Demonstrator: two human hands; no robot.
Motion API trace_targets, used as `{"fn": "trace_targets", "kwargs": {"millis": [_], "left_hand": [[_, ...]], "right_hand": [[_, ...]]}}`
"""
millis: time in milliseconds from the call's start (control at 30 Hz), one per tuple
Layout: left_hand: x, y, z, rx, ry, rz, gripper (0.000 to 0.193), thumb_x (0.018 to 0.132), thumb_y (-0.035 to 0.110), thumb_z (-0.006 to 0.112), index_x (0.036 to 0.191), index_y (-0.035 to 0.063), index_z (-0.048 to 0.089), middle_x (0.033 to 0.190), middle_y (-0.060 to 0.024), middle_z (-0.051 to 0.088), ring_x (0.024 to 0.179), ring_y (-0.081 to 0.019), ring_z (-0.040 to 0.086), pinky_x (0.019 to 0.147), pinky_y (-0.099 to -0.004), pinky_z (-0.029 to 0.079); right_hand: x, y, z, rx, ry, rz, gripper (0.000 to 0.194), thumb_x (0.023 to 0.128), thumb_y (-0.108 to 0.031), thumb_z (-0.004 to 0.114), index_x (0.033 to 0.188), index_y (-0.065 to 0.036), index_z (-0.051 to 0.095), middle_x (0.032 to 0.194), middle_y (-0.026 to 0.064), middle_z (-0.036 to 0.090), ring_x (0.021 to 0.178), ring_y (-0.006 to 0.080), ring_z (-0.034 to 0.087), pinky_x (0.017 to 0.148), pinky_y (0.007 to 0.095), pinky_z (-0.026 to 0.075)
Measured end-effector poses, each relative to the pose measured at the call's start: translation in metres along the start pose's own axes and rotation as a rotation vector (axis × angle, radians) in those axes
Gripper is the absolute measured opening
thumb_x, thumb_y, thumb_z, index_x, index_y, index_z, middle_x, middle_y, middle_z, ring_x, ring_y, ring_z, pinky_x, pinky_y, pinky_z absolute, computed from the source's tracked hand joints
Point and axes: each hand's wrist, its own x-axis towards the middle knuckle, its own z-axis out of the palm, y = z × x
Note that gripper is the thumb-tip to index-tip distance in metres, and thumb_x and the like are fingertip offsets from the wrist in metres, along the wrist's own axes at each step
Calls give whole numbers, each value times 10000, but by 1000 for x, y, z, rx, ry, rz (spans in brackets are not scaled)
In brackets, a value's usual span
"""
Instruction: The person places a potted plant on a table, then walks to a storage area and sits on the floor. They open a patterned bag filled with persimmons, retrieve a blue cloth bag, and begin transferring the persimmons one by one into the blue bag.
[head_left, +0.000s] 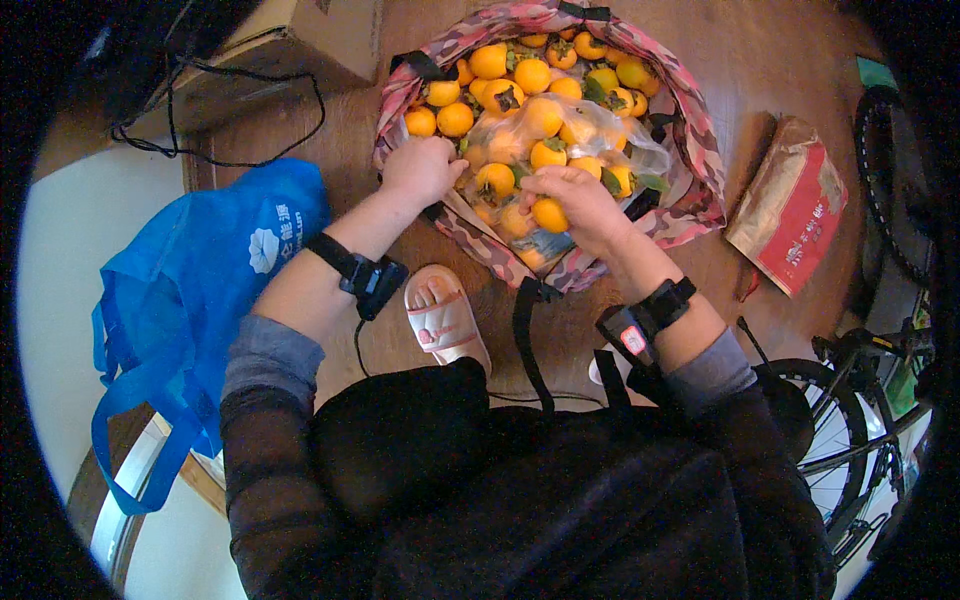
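Observation:
A pink and brown camouflage fabric bag (701, 161) stands wide open on the floor, with many orange persimmons (532, 76) inside. On top of them lies a clear plastic bag (645, 150) with more persimmons in and around it. My right hand (574, 199) is at the near side of the plastic bag, its fingers on a persimmon (550, 215). At the left edge of the plastic bag is my left hand (424, 169), fingers curled; whether it pinches the plastic cannot be made out. Both wrists wear black strapped devices.
A blue cloth bag (187, 247) is at the left, below a cardboard box (330, 37) and a black cord (247, 161). To the right lie a red and brown paper bag (795, 210) and a bicycle wheel (825, 435). My slippered foot (446, 315) is near the fabric bag.

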Motion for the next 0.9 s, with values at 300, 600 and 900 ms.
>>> {"fn": "trace_targets", "kwargs": {"millis": [300,600,900], "left_hand": [[-21,-28,-20,-612,-7,124,246,944,249,628,957,31,741,796,-58,692,742,-105,612,700,-281,494],[-32,3,-72,-1173,-63,177,258,1014,221,520,1056,19,675,947,-24,711,785,-58,567,697,-226,462],[-24,23,-75,-1612,-278,149,260,1017,215,508,1156,9,586,973,-94,699,895,-166,676,777,-278,542]], "right_hand": [[6,-2,-17,-39,48,-3,216,931,-140,595,1085,-7,666,886,39,648,813,123,609,728,259,500],[8,-11,2,-54,24,-50,395,874,-61,481,1250,7,581,1152,90,618,925,180,625,802,290,519],[-7,-35,9,200,-288,69,440,907,-238,679,1292,-97,519,1072,38,625,887,153,639,751,276,547]]}}
